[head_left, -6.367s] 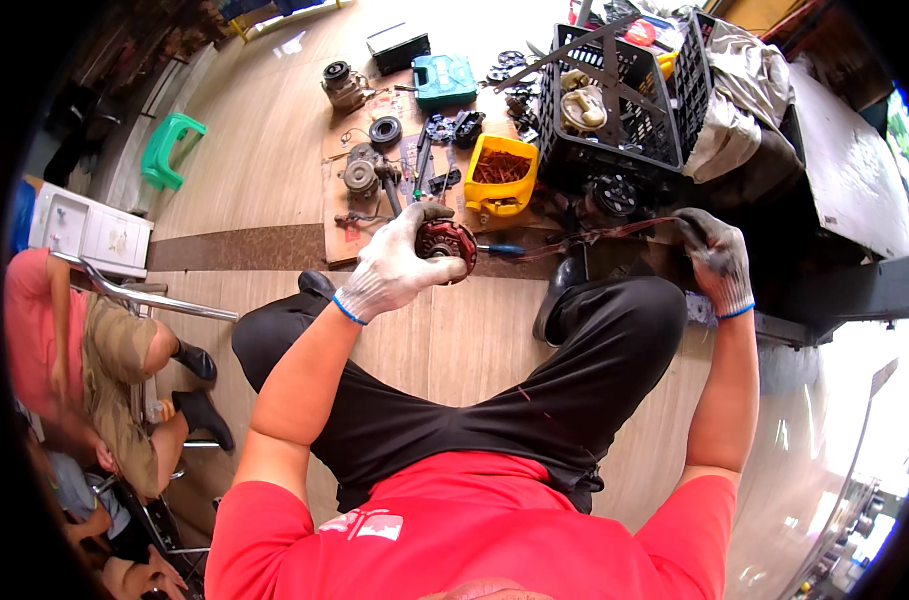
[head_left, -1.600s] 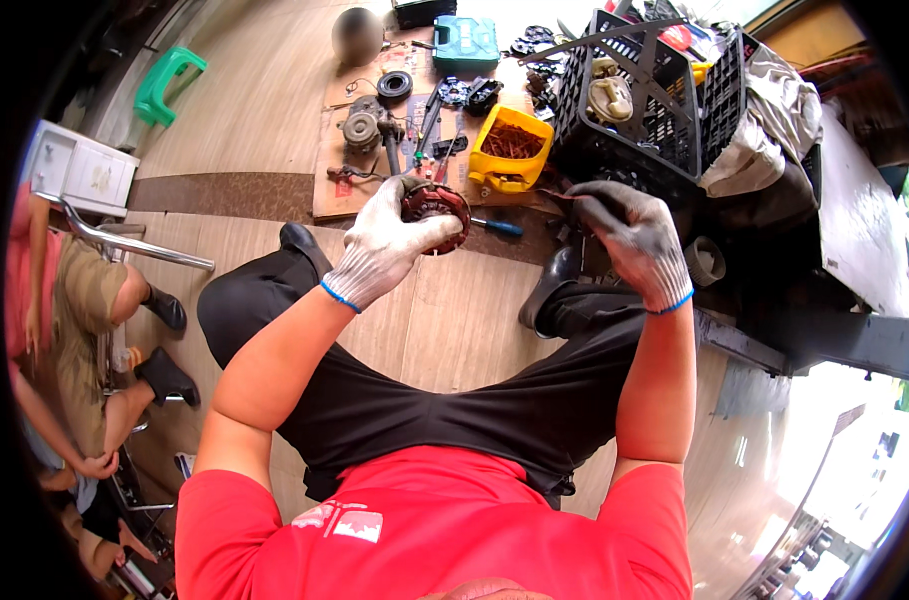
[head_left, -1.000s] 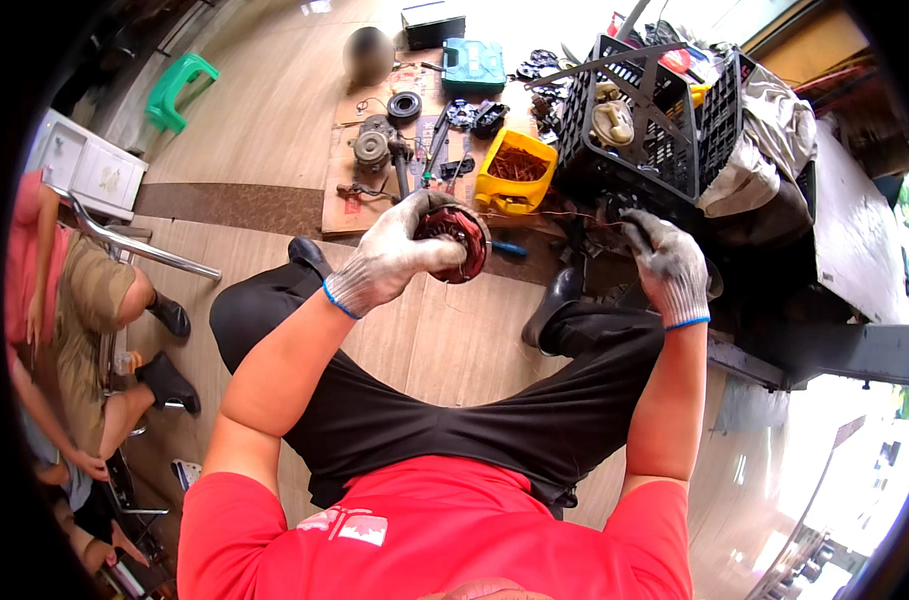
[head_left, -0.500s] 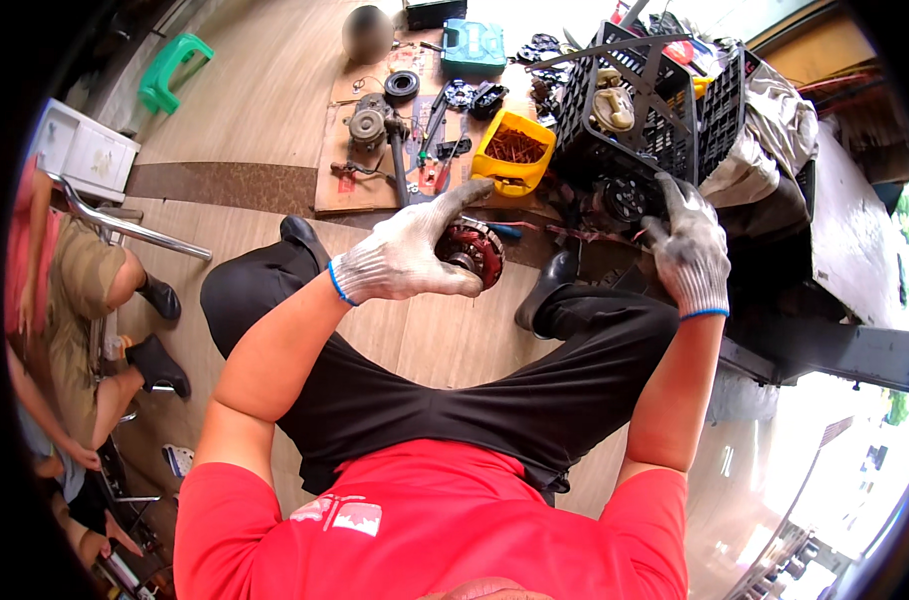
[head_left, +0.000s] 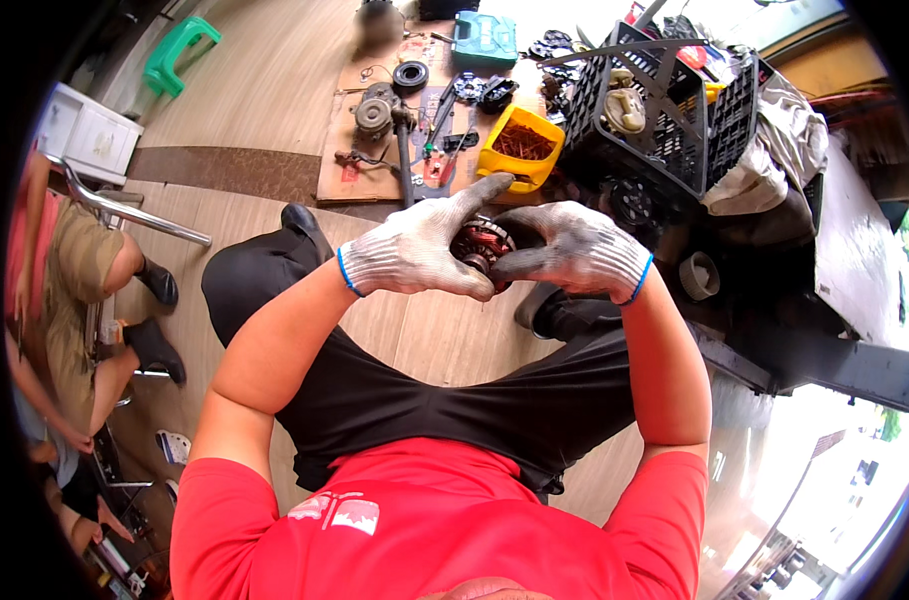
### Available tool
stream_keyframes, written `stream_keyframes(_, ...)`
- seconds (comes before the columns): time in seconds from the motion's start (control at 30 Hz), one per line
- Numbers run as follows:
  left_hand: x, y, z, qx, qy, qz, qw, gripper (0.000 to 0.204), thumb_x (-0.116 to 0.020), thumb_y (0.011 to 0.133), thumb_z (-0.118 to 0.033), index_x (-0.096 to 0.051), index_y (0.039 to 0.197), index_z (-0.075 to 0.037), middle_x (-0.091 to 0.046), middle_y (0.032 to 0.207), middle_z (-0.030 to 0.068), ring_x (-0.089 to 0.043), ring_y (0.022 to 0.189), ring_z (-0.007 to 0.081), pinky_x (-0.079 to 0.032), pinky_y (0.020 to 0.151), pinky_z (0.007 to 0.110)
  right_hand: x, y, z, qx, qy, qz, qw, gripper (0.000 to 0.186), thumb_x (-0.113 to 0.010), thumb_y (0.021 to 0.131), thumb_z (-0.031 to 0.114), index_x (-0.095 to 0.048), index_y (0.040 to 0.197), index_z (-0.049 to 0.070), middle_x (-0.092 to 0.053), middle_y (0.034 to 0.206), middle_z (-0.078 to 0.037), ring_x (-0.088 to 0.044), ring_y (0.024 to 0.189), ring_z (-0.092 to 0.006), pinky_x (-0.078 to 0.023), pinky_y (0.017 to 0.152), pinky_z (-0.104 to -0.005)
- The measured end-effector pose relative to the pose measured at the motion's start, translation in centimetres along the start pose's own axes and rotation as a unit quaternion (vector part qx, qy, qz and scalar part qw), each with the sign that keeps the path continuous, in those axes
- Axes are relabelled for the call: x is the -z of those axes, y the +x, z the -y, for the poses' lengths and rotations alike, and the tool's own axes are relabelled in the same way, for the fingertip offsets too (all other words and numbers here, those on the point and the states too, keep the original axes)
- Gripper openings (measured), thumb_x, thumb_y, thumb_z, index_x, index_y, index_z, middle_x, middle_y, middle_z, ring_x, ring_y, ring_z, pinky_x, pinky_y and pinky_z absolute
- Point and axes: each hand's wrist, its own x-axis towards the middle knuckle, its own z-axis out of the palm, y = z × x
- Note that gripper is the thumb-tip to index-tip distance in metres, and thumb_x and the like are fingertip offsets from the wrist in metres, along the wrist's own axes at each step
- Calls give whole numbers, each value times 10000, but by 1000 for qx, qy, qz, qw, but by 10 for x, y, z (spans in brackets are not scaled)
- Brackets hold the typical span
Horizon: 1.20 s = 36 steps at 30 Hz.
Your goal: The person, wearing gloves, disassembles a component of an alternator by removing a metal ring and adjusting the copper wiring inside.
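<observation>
Both my hands wear whitish knit gloves with dark-stained fingers. Between them, above my knees, is a small round motor core (head_left: 482,242) with reddish copper windings and a toothed metal rim. My left hand (head_left: 409,245) curls round its left side, thumb below and fingers above. From the right, my right hand (head_left: 576,248) closes on the other side, its fingertips against the core. Part of the core is hidden by the fingers. Just beyond the hands stands a yellow cut-open container (head_left: 494,160) holding copper wire scraps (head_left: 523,143).
Cardboard (head_left: 332,180) ahead carries a hammer (head_left: 404,150), a metal motor housing (head_left: 373,117), a black ring (head_left: 410,75) and a teal case (head_left: 484,42). Black crates (head_left: 584,125) crowd the right. A green stool (head_left: 164,65) stands far left; another person's legs (head_left: 99,255) are at left.
My right hand has come left from beside the black crate to the motor core and now grips it. My left hand still holds the core, shifted slightly right.
</observation>
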Motion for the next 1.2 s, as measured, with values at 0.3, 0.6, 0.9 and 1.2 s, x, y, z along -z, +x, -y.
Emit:
stream_keyframes(0.3, 8, -2, -3, 23, 53, -20, 998, 1104, -863, 669, -262, -300, 1598, -64, -702, 1152, 194, -680, 1060, 245, -529, 975, 359, -29, 9, -15, 1, 194, -54, 979, 431, -775, 858, 301, -704, 1198, 45, -724, 809, -125, -616, 670, -136, -519, 670, -319)
stream_keyframes(0.6, 13, 0, 14, -128, 149, -464, 864, 526, -749, 912, -237, -590, 1325, 49, -698, 1145, 174, -674, 1062, 256, -548, 932, 380, -25, 15, -30, -111, 336, -198, 914, 302, -761, 888, 95, -709, 1132, -76, -708, 927, -35, -585, 793, -63, -495, 709, -220)
stream_keyframes(0.9, -39, 2, 10, 87, 71, -293, 950, 840, -763, 900, -333, -338, 1542, 2, -592, 1370, 221, -596, 1260, 289, -499, 1053, 394, -38, 33, -19, -96, 306, -290, 902, 353, -723, 891, 299, -731, 1092, 8, -745, 896, -136, -668, 781, -178, -523, 754, -325)
stream_keyframes(1.2, -20, 19, 34, -5, -252, -285, 925, 748, -763, 919, -234, -345, 1495, -3, -570, 1308, 93, -556, 1195, 159, -462, 1047, 329, -74, 38, 11, -15, 65, -378, 923, 399, -740, 897, 365, -668, 1161, 74, -719, 947, -211, -704, 885, -404, -556, 767, -480)
